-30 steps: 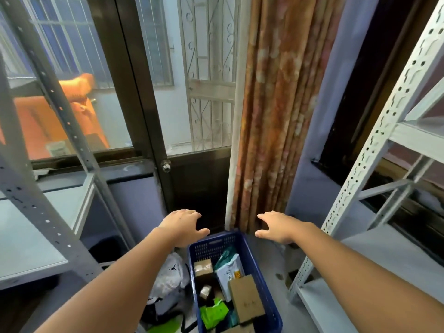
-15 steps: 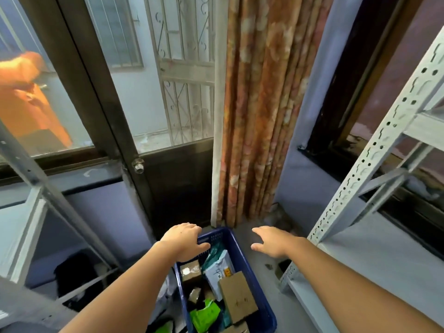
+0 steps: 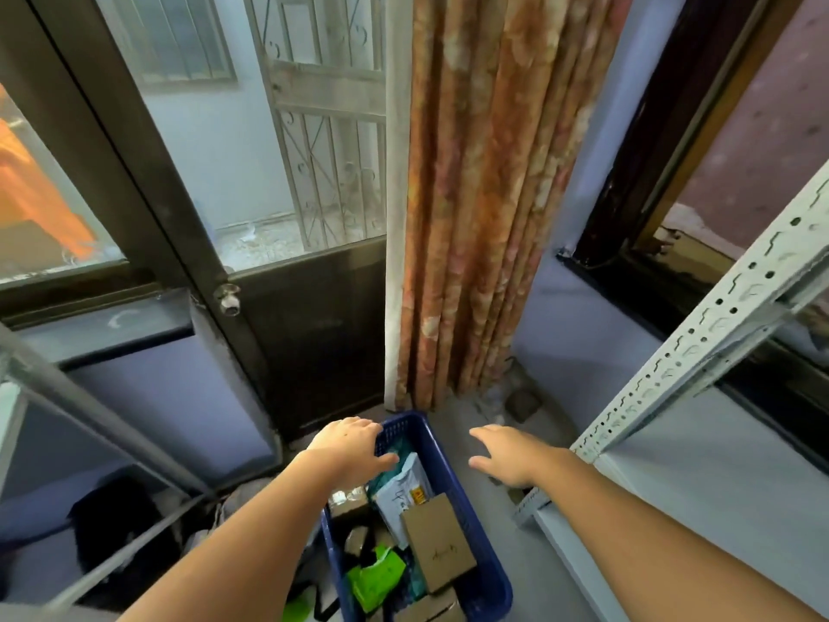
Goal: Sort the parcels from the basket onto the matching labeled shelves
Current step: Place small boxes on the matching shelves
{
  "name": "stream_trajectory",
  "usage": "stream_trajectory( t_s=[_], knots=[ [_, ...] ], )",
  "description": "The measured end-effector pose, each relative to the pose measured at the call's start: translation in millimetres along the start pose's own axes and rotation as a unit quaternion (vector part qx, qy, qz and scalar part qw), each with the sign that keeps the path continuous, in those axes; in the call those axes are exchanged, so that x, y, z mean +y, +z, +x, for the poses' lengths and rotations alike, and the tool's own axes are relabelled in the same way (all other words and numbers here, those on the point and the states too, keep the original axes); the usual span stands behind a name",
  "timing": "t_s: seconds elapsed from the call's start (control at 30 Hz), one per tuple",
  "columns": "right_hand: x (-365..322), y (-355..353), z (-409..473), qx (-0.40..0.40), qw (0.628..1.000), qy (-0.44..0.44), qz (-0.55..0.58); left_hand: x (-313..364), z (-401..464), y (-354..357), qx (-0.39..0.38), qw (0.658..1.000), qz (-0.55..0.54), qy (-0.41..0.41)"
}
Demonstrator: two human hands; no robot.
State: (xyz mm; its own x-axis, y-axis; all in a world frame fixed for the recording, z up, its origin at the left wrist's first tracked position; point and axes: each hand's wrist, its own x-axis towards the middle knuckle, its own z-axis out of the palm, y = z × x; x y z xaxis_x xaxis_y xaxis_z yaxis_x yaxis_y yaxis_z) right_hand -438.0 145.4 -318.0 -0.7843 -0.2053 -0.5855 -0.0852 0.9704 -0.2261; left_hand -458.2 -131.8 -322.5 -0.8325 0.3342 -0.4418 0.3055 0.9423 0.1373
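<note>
L hand [image 3: 347, 446] over far end of blue basket [image 3: 486, 576], fingers loose, holding nothing. R hand [image 3: 507, 451] flat, fingers spread, right of basket. Brown box [image 3: 437, 543] below L fingertips.

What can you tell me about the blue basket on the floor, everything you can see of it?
The blue basket is a rectangular crate that looks like plastic, with perforated walls. It stands upright on the grey floor, between two metal racks, its far end near the curtain. It is full of parcels: brown cardboard boxes, a white mailer bag, a green pouch. The left hand hovers at its far rim; contact is unclear. Its near end is cut off.
</note>
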Motion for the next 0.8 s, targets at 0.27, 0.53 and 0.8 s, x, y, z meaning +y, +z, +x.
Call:
stream_trajectory(
  t_s=[0.27,0.53,0.8],
  knots=[
    [38.8,51.8,55.4,-0.059,0.998,-0.014,-0.006,11.9,43.9,73.7,-0.040,0.998,-0.035,-0.042],
    [80.9,189.3,154.2,-0.098,0.995,-0.006,0.022,3.1,118.5,233.9,-0.074,0.992,-0.069,-0.078],
    [130.2,356.4,267.6,-0.128,0.987,0.020,0.092,-12.5,200.1,411.0,-0.138,0.974,-0.131,-0.119]
  ],
)
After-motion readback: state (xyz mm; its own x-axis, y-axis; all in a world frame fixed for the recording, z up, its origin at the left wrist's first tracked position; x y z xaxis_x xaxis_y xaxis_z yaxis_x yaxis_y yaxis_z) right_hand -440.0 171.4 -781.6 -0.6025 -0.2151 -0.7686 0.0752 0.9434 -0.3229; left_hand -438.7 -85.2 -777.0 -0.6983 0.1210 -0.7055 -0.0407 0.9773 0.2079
